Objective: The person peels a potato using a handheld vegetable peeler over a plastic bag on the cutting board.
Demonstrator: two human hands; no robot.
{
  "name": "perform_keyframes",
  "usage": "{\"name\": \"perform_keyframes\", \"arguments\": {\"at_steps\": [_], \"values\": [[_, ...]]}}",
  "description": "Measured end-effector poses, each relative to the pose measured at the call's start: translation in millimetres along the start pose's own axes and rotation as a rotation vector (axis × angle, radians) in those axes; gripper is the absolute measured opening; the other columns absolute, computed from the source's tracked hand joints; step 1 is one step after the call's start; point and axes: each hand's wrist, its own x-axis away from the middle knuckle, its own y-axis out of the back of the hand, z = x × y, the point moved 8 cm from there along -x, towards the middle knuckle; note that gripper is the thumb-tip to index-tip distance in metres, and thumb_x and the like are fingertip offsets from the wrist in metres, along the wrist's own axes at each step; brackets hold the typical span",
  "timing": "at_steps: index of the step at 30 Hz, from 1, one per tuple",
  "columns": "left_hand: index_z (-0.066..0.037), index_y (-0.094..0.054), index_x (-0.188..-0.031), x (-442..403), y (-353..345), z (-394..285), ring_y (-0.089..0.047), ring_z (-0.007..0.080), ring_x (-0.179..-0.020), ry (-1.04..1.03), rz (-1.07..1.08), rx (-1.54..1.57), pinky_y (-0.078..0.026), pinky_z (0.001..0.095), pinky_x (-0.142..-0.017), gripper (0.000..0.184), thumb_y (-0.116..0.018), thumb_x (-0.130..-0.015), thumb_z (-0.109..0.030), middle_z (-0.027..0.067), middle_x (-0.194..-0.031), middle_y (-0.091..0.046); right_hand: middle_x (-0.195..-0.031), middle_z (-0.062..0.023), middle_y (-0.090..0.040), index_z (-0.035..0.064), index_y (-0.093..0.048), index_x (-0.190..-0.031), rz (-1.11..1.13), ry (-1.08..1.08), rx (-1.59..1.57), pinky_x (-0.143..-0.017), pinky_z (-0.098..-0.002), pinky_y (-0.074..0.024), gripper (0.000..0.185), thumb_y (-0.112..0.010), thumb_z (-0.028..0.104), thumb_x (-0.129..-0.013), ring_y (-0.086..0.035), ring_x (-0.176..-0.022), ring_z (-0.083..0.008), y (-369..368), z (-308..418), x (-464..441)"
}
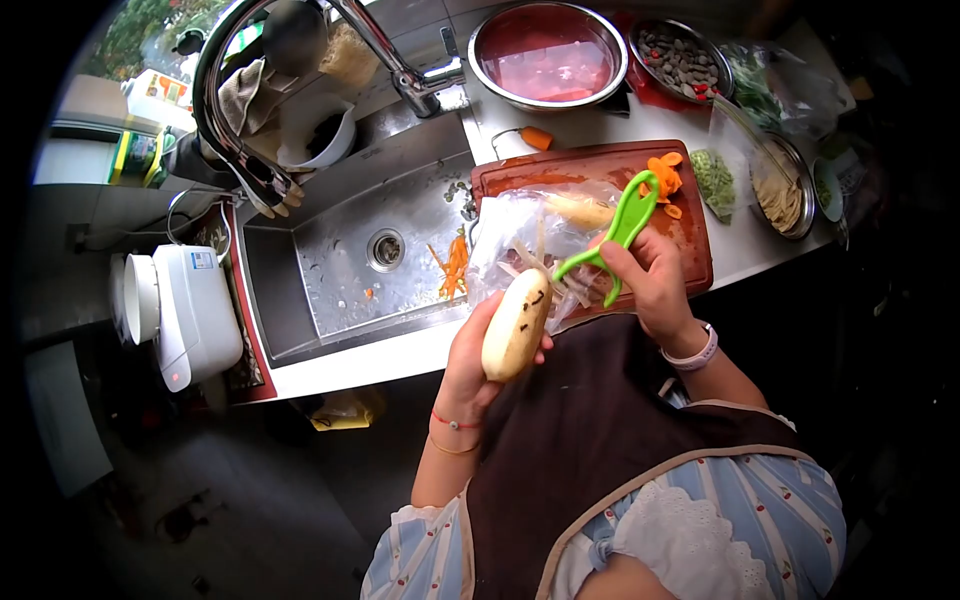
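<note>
My left hand is wrapped round a pale, plump lotus root with a few dark marks on its skin. A bright green Y-shaped peeler is gripped in my right hand, its head close to the upper end of the root. Whether the blade touches the root, I cannot tell. Beneath both hands lies a clear plastic bag with thin peelings on it. Another pale root piece rests on the bag, partly hidden by the peeler.
The bag overlaps a brown cutting board bearing orange carrot slices. Left of it is a steel sink with carrot peelings and a tall faucet. Behind stand a metal basin and a bowl of dark pieces.
</note>
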Motion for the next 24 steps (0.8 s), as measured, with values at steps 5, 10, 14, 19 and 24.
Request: {"name": "perform_keyframes", "arguments": {"at_steps": [5, 10, 14, 19, 24], "values": [[0.004, -0.050, -0.112, -14, 9, 11, -0.064, 0.0258, -0.076, 0.010, -0.082, 0.128, -0.055, 0.0337, -0.063, 0.042, -0.033, -0.098, -0.032, 0.0165, -0.089, -0.062, -0.091, -0.0188, -0.062, -0.0050, -0.056, -0.094, 0.401, -0.382, -0.684, -0.080, -0.0351, -0.0502, 0.029, -0.052, 0.024, -0.090, -0.062, -0.081, -0.0225, -63, -20, 32], [0.004, -0.050, -0.111, -7, 17, 8, -0.064, 0.0255, -0.072, 0.007, -0.019, 0.014, -0.056, 0.0337, -0.063, 0.042, -0.033, -0.098, -0.032, 0.0165, -0.086, -0.062, -0.088, -0.0118, -0.063, -0.0032, -0.058, -0.096, 0.061, -0.095, -0.415, -0.083, -0.0307, -0.0461, 0.021, -0.054, 0.017, -0.090, -0.060, -0.080, -0.0166, -9, -38, -8], [0.004, -0.050, -0.110, -5, 17, 9, -0.063, 0.0254, -0.068, 0.000, -0.070, -0.027, -0.055, 0.0336, -0.060, 0.042, -0.033, -0.098, -0.032, 0.0160, -0.085, -0.062, -0.086, -0.0099, -0.063, -0.0025, -0.059, -0.096, 0.084, -0.207, -0.371, -0.082, -0.0293, -0.0458, 0.020, -0.055, 0.016, -0.090, -0.060, -0.081, -0.0152, -10, -45, -6], [0.004, -0.051, -0.110, -5, 24, 4, -0.063, 0.0253, -0.068, -0.062, -0.150, 0.061, -0.055, 0.0330, -0.060, 0.043, -0.035, -0.097, -0.034, 0.0154, -0.084, -0.061, -0.083, -0.0099, -0.064, -0.0019, -0.059, -0.092, 0.106, -0.199, -0.131, -0.082, -0.0351, -0.0481, 0.030, -0.047, 0.025, -0.094, -0.063, -0.079, -0.0209, 1, -53, -25], [0.004, -0.051, -0.111, 1, 19, -3, -0.062, 0.0249, -0.070, -0.099, -0.157, 0.109, -0.055, 0.0340, -0.060, 0.044, -0.035, -0.096, -0.035, 0.0152, -0.086, -0.060, -0.082, -0.0087, -0.063, 0.0004, -0.059, -0.092, 0.089, -0.444, -0.847, -0.086, -0.0397, -0.0479, 0.033, -0.042, 0.028, -0.096, -0.062, -0.083, -0.0254, -9, -63, -19]]}}
